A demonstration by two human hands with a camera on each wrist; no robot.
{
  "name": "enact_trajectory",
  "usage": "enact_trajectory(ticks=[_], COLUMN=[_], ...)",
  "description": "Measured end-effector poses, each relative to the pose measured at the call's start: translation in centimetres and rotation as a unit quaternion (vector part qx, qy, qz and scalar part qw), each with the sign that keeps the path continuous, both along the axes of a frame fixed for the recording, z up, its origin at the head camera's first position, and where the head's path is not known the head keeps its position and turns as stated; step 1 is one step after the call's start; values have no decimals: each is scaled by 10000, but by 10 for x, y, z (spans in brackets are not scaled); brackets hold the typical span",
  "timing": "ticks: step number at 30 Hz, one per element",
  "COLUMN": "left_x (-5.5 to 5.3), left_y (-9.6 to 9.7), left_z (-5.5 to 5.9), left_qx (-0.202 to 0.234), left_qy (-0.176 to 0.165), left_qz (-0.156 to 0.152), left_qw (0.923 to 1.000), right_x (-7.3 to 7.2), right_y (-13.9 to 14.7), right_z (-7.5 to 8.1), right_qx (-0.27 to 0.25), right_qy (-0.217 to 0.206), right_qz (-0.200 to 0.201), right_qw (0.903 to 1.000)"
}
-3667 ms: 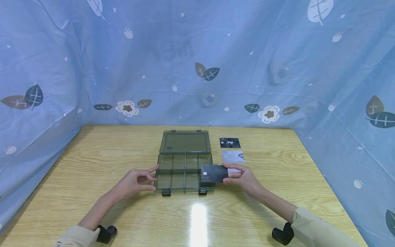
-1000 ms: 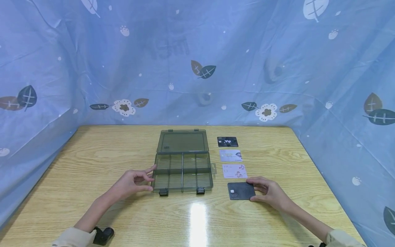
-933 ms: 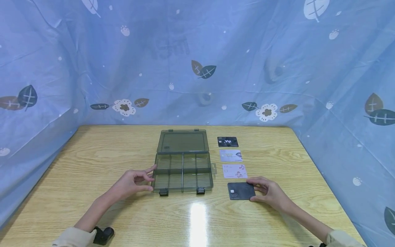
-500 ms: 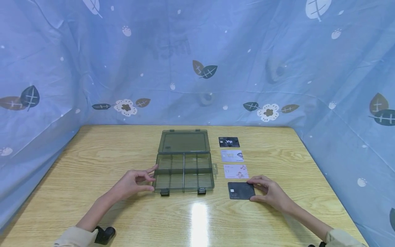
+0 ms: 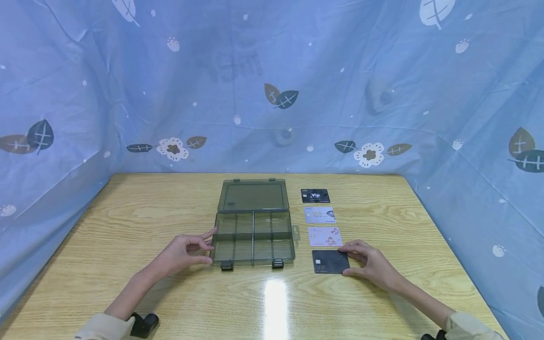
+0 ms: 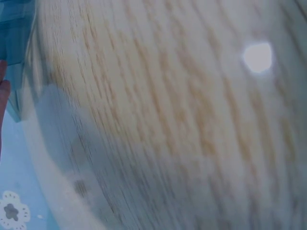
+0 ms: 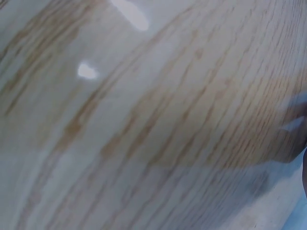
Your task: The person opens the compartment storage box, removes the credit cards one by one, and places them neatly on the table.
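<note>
A grey see-through plastic compartment box (image 5: 240, 250) lies with its lid (image 5: 255, 194) folded back on the table. My left hand (image 5: 182, 252) rests against the box's left side, index finger and thumb spread along that edge. Only its fingertips (image 6: 3, 86) show at the left wrist view's edge. By its right edge my right hand (image 5: 374, 265) pinches a dark grey VIP card (image 5: 330, 262), which lies flat or nearly flat on the table. Behind it in a column lie a pink VIP card (image 5: 325, 236), a silver VIP card (image 5: 320, 215) and a black Vip card (image 5: 315, 195).
The wooden table (image 5: 140, 212) ends at a blue patterned cloth (image 5: 238, 71) that hangs behind and at both sides. Two black latches, one of them the right latch (image 5: 277, 263), sit on the box's front edge. A hanging tab (image 5: 296, 233) sticks out on its right.
Earlier the right hand held the dark card over the box's right side; it has brought it right and forward to the column's near end, then shifted it slightly left. The left hand stays put.
</note>
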State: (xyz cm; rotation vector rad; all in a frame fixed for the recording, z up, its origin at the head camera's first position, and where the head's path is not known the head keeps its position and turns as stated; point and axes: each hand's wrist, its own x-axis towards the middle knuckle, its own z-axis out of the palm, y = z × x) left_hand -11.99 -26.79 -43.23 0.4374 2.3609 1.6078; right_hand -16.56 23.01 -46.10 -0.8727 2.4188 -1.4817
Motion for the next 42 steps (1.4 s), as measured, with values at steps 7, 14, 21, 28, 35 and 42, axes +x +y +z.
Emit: enact_trajectory(ticks=[7,14,21,28,35,42], left_x=[0,0,1,1,1,2], left_y=[1,0,0,1,1,0], left_z=[1,0,1,2,1,1], left_qx=[-32,-5,58,-8,-17,18], left_qy=[-55,-33,-58,-50,2,55], left_qz=[17,-4,-2,15,-2,-28], left_qw=[10000,10000,10000,10000,10000,10000], right_x=[-1,-1,-2,-1,-2,-1], right_y=[0,1,1,1,1,1], right_z=[0,-1,-2,-1,-2,-2], right_qx=[38,40,12,-42,108,70], right_qy=[-40,-6,40,-25,61,17], right_qz=[6,32,56,70,35,85], right_qw=[10000,10000,10000,10000,9999,9999])
